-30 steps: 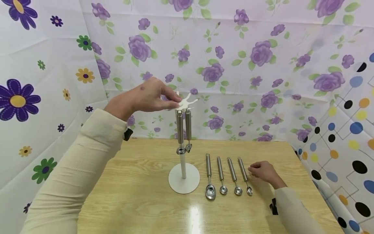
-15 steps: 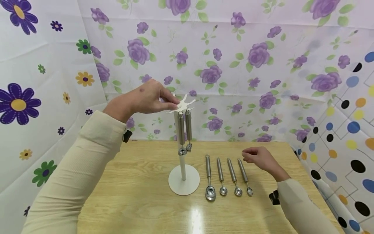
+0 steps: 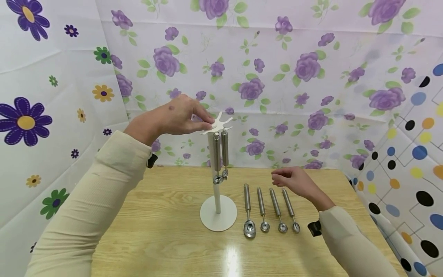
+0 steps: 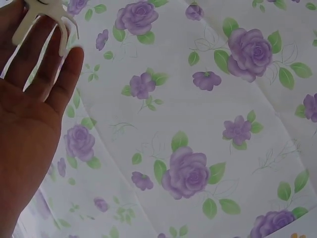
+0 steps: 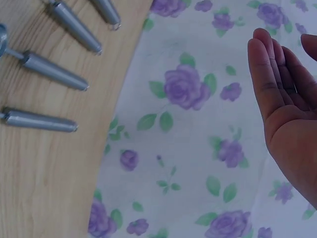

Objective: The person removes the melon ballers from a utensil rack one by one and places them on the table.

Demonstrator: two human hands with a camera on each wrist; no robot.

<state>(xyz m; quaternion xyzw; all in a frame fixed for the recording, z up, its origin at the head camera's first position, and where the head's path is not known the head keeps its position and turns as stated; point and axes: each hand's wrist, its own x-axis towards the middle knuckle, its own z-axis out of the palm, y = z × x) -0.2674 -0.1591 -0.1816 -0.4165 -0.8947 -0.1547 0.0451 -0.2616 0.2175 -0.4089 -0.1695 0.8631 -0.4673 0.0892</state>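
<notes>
My left hand (image 3: 180,117) pinches the white hooked top (image 3: 221,125) of a utensil stand (image 3: 219,222); in the left wrist view the white prongs (image 4: 37,25) lie across its fingers. Two steel-handled scoops (image 3: 217,152) hang from the hooks, in front of and to the right of the pole. Over the table, my right hand (image 3: 294,182) holds nothing, its fingers loosely extended above the handle ends of several scoops. These lie in a row right of the stand: a larger oval-headed scoop (image 3: 249,229) leftmost, then smaller round-headed ones (image 3: 265,226) and a narrow-headed one (image 3: 296,227).
The wooden table (image 3: 159,231) carries the stand and the row of scoops. Floral cloth (image 3: 311,96) hangs behind it, with patterned cloth on the left and on the right (image 3: 422,173).
My right hand has risen and moved left, from beside the rightmost scoop to above the handles. The stand's top has turned slightly, carrying the hanging scoops a little right. My left hand stays in place.
</notes>
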